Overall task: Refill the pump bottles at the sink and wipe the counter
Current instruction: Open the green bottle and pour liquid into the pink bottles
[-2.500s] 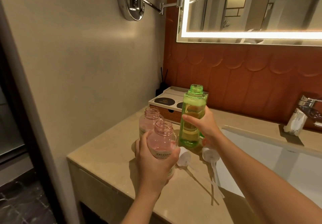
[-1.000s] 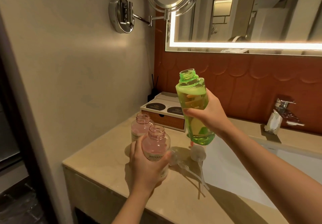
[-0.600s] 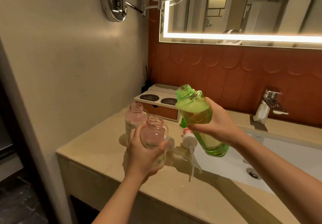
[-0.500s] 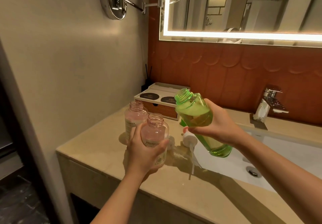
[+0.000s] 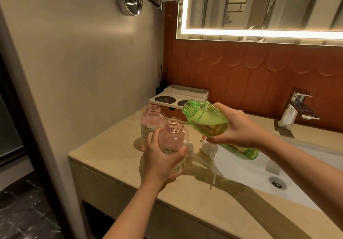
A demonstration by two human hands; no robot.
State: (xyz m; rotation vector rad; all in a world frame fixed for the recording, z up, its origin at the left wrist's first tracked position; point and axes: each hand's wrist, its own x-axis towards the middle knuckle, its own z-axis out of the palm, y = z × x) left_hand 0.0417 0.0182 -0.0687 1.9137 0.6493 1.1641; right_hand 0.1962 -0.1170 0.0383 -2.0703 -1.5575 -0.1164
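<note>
**Fig.** Refill, pour step. The green bottle (image 5: 204, 117) is held steeply tilted, its base over the left part of the sink (image 5: 246, 170) and its open mouth higher, past the sink's left rim. The right hand (image 5: 239, 129) is wrapped round its mid-body, fingers curled beneath. The near pink bottle (image 5: 173, 136), uncapped, is gripped round its lower body by the left hand (image 5: 163, 160) just left of the sink; it appears to rest on the worktop (image 5: 111, 149), its base hidden. A 2nd pink bottle (image 5: 152, 121) stands farther left of the sink. A pump head w/ dip tube (image 5: 208, 146) lies at the sink's left rim. No stream is seen.

Advised:
- The green mouth is to be brought directly over the pink neck & close to it before more tilt is given.
- Tilt is to be added slowly, both necks being narrow.
- The pink bottle is to be kept upright & steadied.
- The fill lvl is to be watched through the clear wall, w/ room left for the pump tube
</note>
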